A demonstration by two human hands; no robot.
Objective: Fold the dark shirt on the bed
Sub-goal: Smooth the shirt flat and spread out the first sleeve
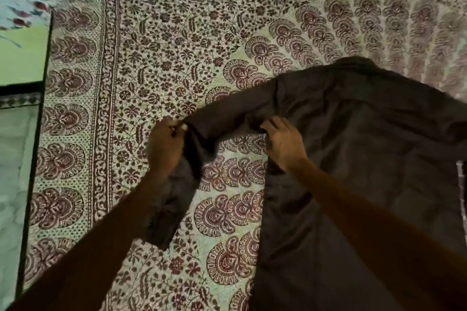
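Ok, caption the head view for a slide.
Left hand grips the sleeve while right hand pins the dark shirt.

Dark brown long-sleeved shirt (366,159), spread flat on the patterned bed cover (121,78), collar toward the far side, hem toward the camera. Body smooth, lightly creased. Left sleeve (227,111) stretched out sideways, then bent at the elbow, cuff end hanging back toward the near edge.
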